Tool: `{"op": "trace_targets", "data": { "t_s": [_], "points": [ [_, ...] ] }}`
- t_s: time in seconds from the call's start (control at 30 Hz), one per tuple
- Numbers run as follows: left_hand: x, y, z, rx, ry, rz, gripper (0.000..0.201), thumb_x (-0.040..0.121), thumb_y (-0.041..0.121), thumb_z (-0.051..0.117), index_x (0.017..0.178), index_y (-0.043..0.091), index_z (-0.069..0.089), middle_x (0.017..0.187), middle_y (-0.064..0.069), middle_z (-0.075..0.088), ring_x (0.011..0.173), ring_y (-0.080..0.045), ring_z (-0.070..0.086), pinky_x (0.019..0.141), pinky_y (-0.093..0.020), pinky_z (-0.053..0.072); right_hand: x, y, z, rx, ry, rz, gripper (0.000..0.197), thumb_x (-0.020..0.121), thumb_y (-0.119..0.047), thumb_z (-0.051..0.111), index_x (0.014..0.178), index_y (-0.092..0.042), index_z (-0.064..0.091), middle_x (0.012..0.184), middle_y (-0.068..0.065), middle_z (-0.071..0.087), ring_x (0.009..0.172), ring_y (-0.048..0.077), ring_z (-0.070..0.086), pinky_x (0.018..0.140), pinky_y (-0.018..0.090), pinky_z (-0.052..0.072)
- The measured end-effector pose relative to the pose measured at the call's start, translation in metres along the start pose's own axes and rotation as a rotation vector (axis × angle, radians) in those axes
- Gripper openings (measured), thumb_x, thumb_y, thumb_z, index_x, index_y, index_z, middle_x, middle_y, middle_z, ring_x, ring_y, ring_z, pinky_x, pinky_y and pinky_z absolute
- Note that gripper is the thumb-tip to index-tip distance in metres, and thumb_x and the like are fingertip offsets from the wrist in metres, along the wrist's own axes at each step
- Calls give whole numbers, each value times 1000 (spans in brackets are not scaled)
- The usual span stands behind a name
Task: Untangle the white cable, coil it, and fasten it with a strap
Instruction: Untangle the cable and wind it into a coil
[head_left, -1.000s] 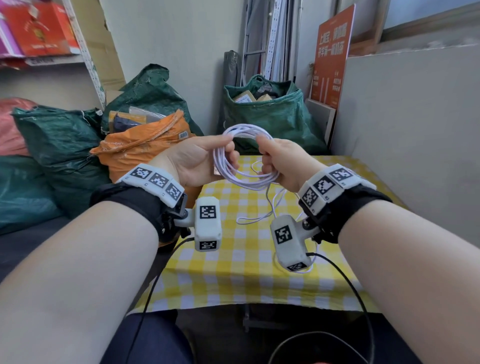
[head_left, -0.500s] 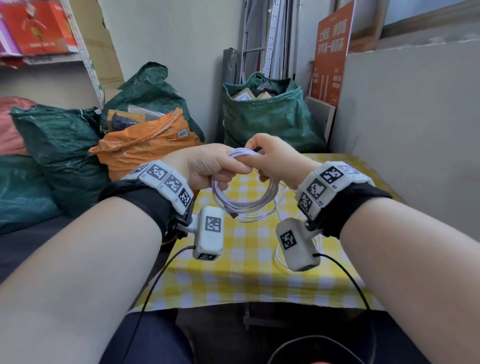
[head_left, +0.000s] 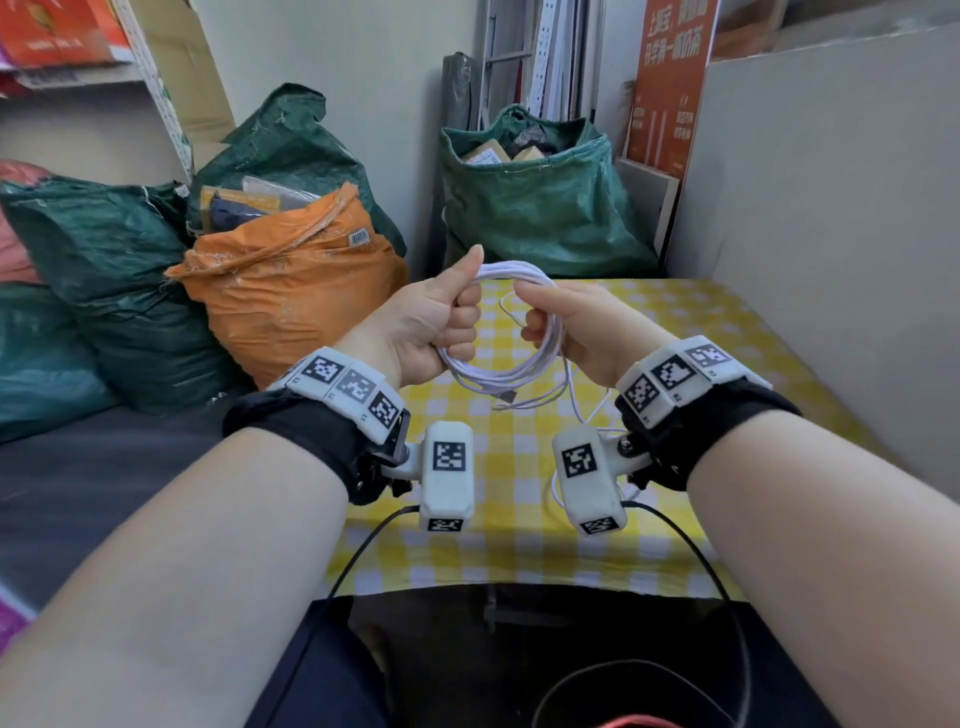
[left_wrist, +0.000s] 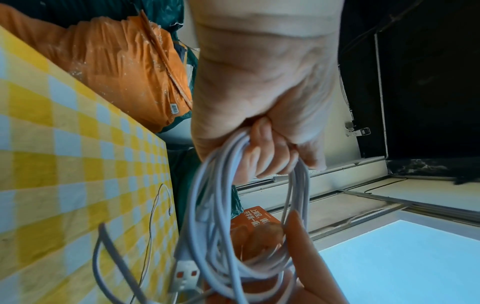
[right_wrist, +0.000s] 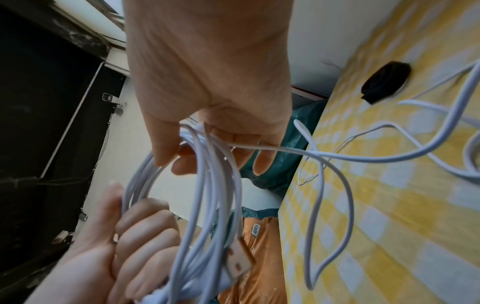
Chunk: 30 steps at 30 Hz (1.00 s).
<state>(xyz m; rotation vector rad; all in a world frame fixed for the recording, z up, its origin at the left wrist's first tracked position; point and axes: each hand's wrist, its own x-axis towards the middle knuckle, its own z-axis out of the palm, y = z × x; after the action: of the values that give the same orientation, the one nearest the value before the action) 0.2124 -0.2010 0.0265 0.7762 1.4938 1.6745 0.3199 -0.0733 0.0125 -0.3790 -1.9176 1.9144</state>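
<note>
I hold a coil of white cable (head_left: 511, 364) upright in the air above the yellow checked table (head_left: 675, 332). My left hand (head_left: 441, 322) grips the coil's left side in a fist, thumb up along the top. My right hand (head_left: 561, 327) grips its right side, fingers curled round the strands (right_wrist: 207, 168). A USB plug (right_wrist: 239, 265) hangs at the coil's bottom (left_wrist: 185, 275). Loose cable (right_wrist: 389, 156) trails from my right hand down onto the table. A black strap (right_wrist: 384, 81), rolled up, lies on the cloth beyond it.
An orange sack (head_left: 291, 296) and green sacks (head_left: 540, 202) stand left of and behind the table. A grey board (head_left: 831, 234) walls the table's right side. Black wrist-camera leads (head_left: 691, 545) hang over the near table edge. A thin wire loop (left_wrist: 158, 207) lies on the cloth.
Both hands shifted from pinching together at the coil's top to gripping opposite sides. The coil now stands wider between them, and my left thumb points up.
</note>
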Motion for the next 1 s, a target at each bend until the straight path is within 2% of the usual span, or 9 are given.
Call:
{"op": "trace_targets", "data": {
  "t_s": [0.07,0.13,0.2,0.27,0.37,0.5,0.63,0.73,1.0],
  "points": [
    [10,-5,-1,-58,13,27,49,94,51,43,58,22,27,42,10,17,34,-6,14,37,-18,19,6,1,-2,46,-10,-6,13,93,-17,57,80,-14,55,65,-2,56,62,12,57,61,18,50],
    [20,-8,-3,-122,6,50,50,96,49,42,56,21,28,41,9,17,33,-7,16,38,-19,22,15,2,-4,97,-22,-25,13,95,-13,54,83,-15,53,63,-3,57,61,12,58,69,23,52],
    [33,-10,-5,-163,-15,70,50,97,48,40,57,21,27,41,8,18,33,-8,17,40,-19,26,26,3,-7,94,-32,-41,14,97,-17,52,83,-18,50,59,-5,48,56,11,54,75,31,48],
    [48,-11,-7,-177,-38,73,49,97,47,39,57,20,28,41,7,20,35,-9,21,44,-21,33,40,4,-12,61,3,-65,17,98,-19,50,81,-20,47,56,-6,37,49,9,44,65,30,45],
    [75,-14,-11,-145,-103,39,50,96,39,39,51,19,38,45,3,32,42,-13,34,56,-27,42,63,7,-22,-116,96,-168,19,97,-16,49,79,-18,45,56,-6,33,42,7,33,49,26,35],
    [115,-19,-17,-64,-152,-29,32,91,21,33,70,9,54,55,-4,47,49,-18,44,66,-34,45,100,15,-43,-472,136,-215,20,94,-18,52,74,-23,48,60,-2,39,51,15,36,56,32,35],
    [154,-26,-16,145,-178,-24,33,96,34,41,77,10,55,52,-2,49,46,-15,44,59,-30,45,131,33,-58,-685,130,-240,12,91,-21,56,80,-24,53,61,-10,45,55,7,39,58,25,36],
    [172,-34,-14,284,-200,32,38,97,40,42,74,11,49,41,4,36,38,-12,31,54,-26,40,138,39,-67,-764,129,-297,6,90,-22,57,85,-23,54,70,-9,52,56,4,41,51,13,33],
    [211,-69,-23,-193,-200,38,46,95,41,39,54,21,37,36,9,21,32,-7,17,44,-22,29,161,67,-92,-496,147,-228,11,87,-17,63,78,-18,58,56,-2,52,48,9,48,45,21,38]
  ]
}}
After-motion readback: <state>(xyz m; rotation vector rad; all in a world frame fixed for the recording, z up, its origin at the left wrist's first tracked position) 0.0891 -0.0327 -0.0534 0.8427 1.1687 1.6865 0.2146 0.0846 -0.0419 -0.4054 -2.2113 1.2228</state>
